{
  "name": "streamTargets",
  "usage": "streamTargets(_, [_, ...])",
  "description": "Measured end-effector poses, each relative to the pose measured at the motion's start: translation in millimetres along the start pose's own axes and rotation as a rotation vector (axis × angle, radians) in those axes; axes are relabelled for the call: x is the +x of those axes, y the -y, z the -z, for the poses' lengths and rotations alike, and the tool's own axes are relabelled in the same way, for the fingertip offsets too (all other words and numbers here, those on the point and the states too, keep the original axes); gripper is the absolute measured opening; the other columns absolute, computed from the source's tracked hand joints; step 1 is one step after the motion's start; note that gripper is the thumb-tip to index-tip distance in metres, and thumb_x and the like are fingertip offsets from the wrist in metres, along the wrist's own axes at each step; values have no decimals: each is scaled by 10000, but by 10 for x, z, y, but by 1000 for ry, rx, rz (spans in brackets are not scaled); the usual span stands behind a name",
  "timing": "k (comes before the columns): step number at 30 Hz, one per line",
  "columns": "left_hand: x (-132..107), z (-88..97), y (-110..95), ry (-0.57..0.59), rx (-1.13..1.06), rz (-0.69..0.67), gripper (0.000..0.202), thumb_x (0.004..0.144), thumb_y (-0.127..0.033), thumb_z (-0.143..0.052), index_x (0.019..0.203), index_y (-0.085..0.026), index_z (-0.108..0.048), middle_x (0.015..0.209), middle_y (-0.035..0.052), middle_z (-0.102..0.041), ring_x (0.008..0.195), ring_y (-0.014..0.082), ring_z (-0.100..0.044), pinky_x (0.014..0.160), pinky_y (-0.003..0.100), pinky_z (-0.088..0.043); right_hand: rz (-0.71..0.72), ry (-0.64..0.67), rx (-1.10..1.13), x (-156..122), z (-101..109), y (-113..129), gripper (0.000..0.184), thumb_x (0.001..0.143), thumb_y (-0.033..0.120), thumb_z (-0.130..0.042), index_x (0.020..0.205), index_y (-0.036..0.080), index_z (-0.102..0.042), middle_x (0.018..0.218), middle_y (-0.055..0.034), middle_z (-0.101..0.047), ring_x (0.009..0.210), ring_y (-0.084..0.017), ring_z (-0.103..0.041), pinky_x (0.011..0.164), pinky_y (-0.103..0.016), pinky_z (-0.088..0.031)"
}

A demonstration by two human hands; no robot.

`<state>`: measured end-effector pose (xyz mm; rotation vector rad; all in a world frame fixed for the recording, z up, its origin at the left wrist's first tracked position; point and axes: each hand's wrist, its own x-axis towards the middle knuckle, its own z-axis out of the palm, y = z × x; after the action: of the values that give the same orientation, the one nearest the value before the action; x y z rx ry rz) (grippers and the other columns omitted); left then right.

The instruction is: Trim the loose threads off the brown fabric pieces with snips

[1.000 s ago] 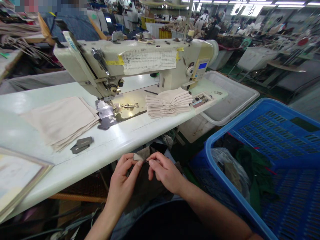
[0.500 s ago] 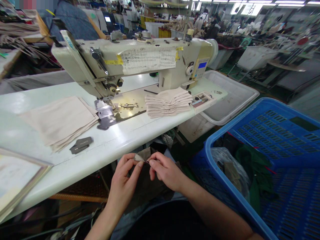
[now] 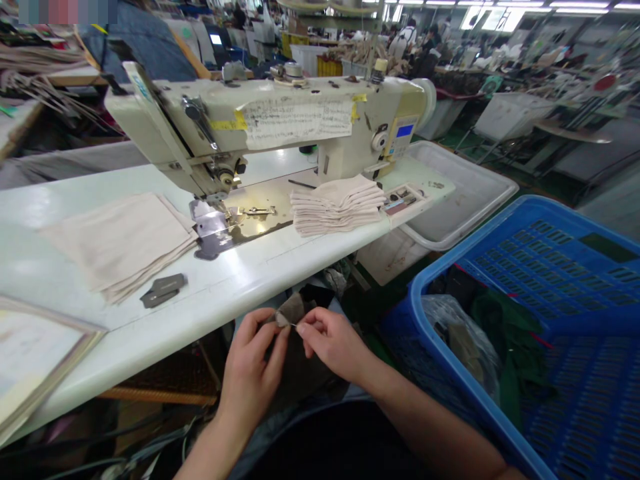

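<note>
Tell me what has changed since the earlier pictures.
The left hand has shifted slightly right, and more grey-brown cloth shows beside its fingertips. The fingertip gap to the right hand has widened slightly. The sewing machine and pale cloth stacks stayed put.

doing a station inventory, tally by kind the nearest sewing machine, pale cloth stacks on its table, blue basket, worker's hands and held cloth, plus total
Sewing machine: 1
Pale cloth stacks, flat stack and folded stack: 2
Blue basket: 1
Hands, left hand and right hand: 2
Brownish cloth in left-hand grip: 1 visible
Total: 7
</note>
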<state>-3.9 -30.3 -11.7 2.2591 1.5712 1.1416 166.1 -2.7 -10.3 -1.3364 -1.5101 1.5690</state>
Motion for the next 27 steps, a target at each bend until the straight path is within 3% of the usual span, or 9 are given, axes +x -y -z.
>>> streamTargets(6, [-11,1,-41,-21,-43,47,91,957,-172,-585,912,-196,-661,1009,41,-595,922,167,-610,854,271,-485,1,-76,11,7,-15,-36,139,894,262,-661,778,194,-625,606,20,-601,600,-145,-583,587,-249,-442])
streamTargets(10, [19,47,-44,2,-241,288,197,933,-283,-617,754,-220,-672,930,20,-622,872,163,-620,824,253,-482,17,-80,135,-24,-17,-35,184,891,349,-668,813,189,-623,614,30,-568,572,-131,-543,554,-244,-421])
streamTargets(13, [39,78,-48,10,-360,448,250,901,-352,-634,686,-228,-666,912,16,-639,865,169,-621,811,252,-478,72,-192,187,-33,-28,-19,270,840,425,-732,913,183,-636,643,48,-526,568,-118,-488,544,-242,-401])
streamTargets(16, [47,83,-76,37,-414,492,253,879,-378,-642,675,-231,-671,916,19,-646,872,177,-616,828,261,-474,243,-308,93,-26,-55,-7,264,782,375,-796,914,196,-653,743,25,-538,644,-130,-508,581,-248,-424])
streamTargets(20, [53,86,-108,63,-429,487,227,869,-359,-622,684,-231,-652,913,27,-660,864,189,-614,836,283,-476,545,-349,-69,-47,-78,-23,127,887,283,-681,814,204,-613,976,-60,-608,825,-166,-610,664,-260,-478])
streamTargets(22, [59,101,-105,55,-418,479,197,840,-336,-628,674,-230,-639,935,33,-667,896,200,-622,854,291,-474,608,-360,-93,-67,-66,-37,104,913,266,-648,837,209,-606,1010,-70,-635,860,-176,-625,699,-271,-485])
streamTargets(24, [67,123,-97,56,-416,470,187,808,-320,-632,646,-228,-621,967,40,-671,941,212,-628,879,299,-472,556,-361,-41,-78,-43,-41,111,915,266,-636,831,213,-586,915,-41,-639,777,-162,-601,684,-276,-468])
streamTargets(27, [77,147,-97,96,-440,503,232,815,-331,-610,612,-223,-580,999,45,-685,937,216,-639,866,305,-480,314,-252,130,-61,1,-12,177,896,317,-637,795,218,-531,701,35,-528,618,-131,-491,589,-262,-405])
